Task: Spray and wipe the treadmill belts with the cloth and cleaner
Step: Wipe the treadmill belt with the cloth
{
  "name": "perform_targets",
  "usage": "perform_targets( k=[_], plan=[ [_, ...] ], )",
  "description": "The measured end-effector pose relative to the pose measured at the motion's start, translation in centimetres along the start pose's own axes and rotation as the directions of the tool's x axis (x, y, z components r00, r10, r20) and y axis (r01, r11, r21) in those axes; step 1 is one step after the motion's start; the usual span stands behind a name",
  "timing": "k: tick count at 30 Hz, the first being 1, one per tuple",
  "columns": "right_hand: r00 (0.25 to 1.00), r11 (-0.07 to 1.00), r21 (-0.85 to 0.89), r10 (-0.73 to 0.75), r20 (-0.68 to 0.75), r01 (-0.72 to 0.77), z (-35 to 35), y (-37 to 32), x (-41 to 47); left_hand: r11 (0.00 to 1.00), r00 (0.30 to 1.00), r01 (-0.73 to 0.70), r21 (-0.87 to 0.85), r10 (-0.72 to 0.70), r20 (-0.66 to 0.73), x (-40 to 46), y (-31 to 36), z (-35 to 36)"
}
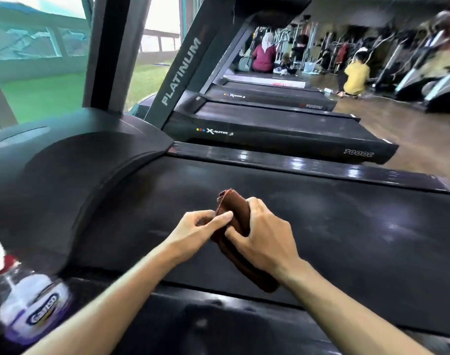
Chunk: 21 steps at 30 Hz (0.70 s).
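A folded brown cloth [235,213] is held above the black treadmill belt [346,226]. My right hand [264,237] grips the cloth around its middle, fingers curled over it. My left hand [200,230] pinches the cloth's left edge between thumb and fingertips. The cloth's lower end hangs past my right wrist. The cleaner spray bottle [32,311], white with a purple label and a red-and-white top, stands at the lower left on the treadmill's near side rail, blurred.
The treadmill's motor hood [72,175] rises on the left, with uprights behind it. More treadmills [282,131] line up beyond. Two people crouch or sit on the wooden floor [410,139] far back, among other gym machines on the right.
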State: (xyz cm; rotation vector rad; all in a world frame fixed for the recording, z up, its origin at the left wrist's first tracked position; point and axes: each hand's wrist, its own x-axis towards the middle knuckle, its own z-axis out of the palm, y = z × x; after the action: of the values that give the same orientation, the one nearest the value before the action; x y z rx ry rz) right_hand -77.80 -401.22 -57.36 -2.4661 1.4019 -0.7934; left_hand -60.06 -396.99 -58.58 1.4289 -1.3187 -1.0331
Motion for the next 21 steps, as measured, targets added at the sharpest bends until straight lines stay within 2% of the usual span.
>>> perform_targets(
  k=[4,7,8,10,12,13,15,17,20,21],
  plan=[
    [0.998,0.992,-0.130,-0.006,-0.057,-0.001,5.5,3.8,2.5,0.984,0.987,0.161,-0.076,-0.162,-0.007,5.4,-3.5,1.4],
    [0.998,0.975,-0.223,0.002,-0.062,-0.015,10.4,5.9,4.2,0.950,0.951,0.300,-0.088,-0.305,-0.042,8.1,-7.3,1.0],
    [1.000,0.969,-0.245,0.023,-0.010,-0.025,12.2,6.7,4.5,0.931,0.930,0.361,-0.054,-0.363,-0.051,8.6,-8.6,0.7],
    [0.976,0.964,-0.264,0.065,0.207,-0.008,15.0,7.7,4.3,0.866,0.862,0.499,0.034,-0.493,-0.117,8.6,-11.1,-0.1],
    [0.900,0.974,-0.225,0.084,0.427,0.017,16.7,8.1,3.0,0.805,0.806,0.583,0.111,-0.555,-0.208,7.3,-12.7,-0.9],
    [0.876,0.980,-0.199,0.070,0.478,0.030,17.3,8.0,2.1,0.786,0.790,0.602,0.138,-0.563,-0.242,6.6,-13.3,-1.3],
    [0.865,0.983,-0.178,0.042,0.500,0.055,18.1,7.5,0.6,0.768,0.791,0.604,0.211,-0.547,-0.273,5.4,-13.7,-2.0],
    [0.857,0.981,-0.190,0.072,0.511,0.030,17.8,7.2,-0.4,0.723,0.820,0.572,0.388,-0.499,-0.279,4.9,-13.4,-2.3],
    [0.857,0.984,-0.165,0.136,0.498,-0.061,16.8,6.1,-0.7,0.545,0.881,0.471,0.694,-0.260,-0.394,2.8,-12.3,-2.8],
    [0.885,0.983,-0.142,0.167,0.434,-0.116,16.8,5.8,-0.3,0.543,0.894,0.430,0.721,-0.145,-0.424,2.0,-12.1,-3.2]
  ],
)
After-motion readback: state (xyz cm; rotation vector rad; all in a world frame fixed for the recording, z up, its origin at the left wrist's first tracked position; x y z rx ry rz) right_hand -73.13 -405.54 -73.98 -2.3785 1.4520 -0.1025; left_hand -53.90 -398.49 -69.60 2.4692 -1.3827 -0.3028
